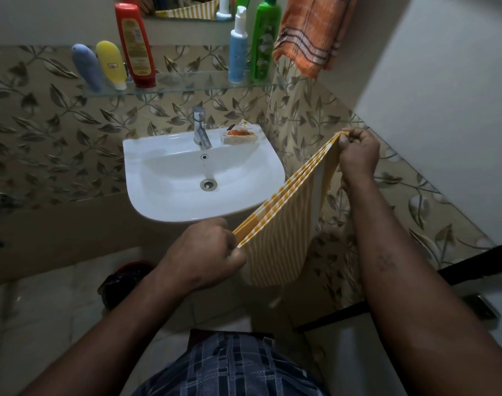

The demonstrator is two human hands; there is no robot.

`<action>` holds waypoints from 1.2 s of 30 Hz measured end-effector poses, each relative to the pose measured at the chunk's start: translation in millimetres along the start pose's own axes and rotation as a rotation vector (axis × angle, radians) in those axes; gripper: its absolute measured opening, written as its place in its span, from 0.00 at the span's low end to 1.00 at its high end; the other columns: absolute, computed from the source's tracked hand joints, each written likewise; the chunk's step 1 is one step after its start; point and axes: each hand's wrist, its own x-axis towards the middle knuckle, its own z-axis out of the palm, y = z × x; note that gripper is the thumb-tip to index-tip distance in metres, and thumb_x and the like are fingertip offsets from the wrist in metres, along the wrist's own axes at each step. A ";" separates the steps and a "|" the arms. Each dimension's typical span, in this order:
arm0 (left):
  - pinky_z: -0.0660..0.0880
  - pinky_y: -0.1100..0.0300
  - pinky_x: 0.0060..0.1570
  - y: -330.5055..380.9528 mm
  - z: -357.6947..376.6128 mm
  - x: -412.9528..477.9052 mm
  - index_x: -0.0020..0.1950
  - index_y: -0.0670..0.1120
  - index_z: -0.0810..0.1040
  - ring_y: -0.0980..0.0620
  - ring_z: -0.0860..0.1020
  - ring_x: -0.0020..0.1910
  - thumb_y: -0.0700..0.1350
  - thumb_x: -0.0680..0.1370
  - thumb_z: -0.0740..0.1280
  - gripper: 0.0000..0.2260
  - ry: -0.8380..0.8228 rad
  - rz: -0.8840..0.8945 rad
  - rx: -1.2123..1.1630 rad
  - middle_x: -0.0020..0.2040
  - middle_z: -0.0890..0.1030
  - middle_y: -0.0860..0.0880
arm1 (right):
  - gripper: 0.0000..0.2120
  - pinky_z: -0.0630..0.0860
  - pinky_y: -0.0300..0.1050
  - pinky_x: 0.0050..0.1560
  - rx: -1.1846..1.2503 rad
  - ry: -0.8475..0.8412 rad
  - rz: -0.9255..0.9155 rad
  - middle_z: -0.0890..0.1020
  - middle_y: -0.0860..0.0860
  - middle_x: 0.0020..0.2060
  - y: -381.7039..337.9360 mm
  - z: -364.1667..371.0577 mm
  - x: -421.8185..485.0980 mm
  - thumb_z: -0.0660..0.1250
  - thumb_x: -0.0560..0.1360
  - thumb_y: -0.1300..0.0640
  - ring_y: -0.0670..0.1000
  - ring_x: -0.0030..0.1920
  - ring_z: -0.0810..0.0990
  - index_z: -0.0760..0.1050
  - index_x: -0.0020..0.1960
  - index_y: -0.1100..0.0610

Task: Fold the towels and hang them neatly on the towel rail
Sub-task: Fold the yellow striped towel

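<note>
A yellow-and-white striped towel (281, 224), folded into several layers, is stretched between my two hands to the right of the sink. My left hand (207, 252) pinches its near corner just below the basin's front edge. My right hand (358, 154) pinches the far corner, higher up beside the tiled wall. The rest of the towel hangs down between them. An orange towel (312, 35) with dark stripes hangs at the top right; whatever holds it is out of sight.
A white sink (164, 178) with a chrome tap (200, 127) and a soap dish (240, 135) is mounted on the leaf-patterned wall. Several bottles stand on a glass shelf (187, 84) above it. A red-rimmed dark bucket (124, 281) sits on the floor.
</note>
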 end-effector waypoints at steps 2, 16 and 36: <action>0.75 0.55 0.36 0.2 1.3 -4.2 0.43 0.50 0.87 0.57 0.74 0.37 0.62 0.76 0.59 0.21 0.041 0.063 0.005 0.42 0.76 0.55 | 0.09 0.84 0.46 0.54 0.008 -0.001 0.013 0.87 0.47 0.45 0.0 2.0 -1.0 0.70 0.79 0.62 0.46 0.47 0.86 0.82 0.49 0.49; 0.79 0.51 0.37 4.5 11.4 -21.2 0.47 0.45 0.86 0.48 0.81 0.41 0.51 0.82 0.70 0.12 0.438 0.360 -0.015 0.46 0.85 0.47 | 0.08 0.78 0.34 0.43 -0.080 0.002 0.069 0.85 0.48 0.50 1.3 7.9 1.8 0.66 0.82 0.62 0.46 0.49 0.83 0.83 0.55 0.53; 0.77 0.50 0.36 15.7 14.6 -35.8 0.41 0.42 0.86 0.48 0.81 0.37 0.44 0.79 0.74 0.08 0.625 0.420 -0.040 0.40 0.84 0.46 | 0.07 0.81 0.50 0.55 -0.178 -0.113 0.103 0.85 0.50 0.51 5.6 29.9 -6.9 0.67 0.78 0.59 0.53 0.54 0.83 0.83 0.50 0.50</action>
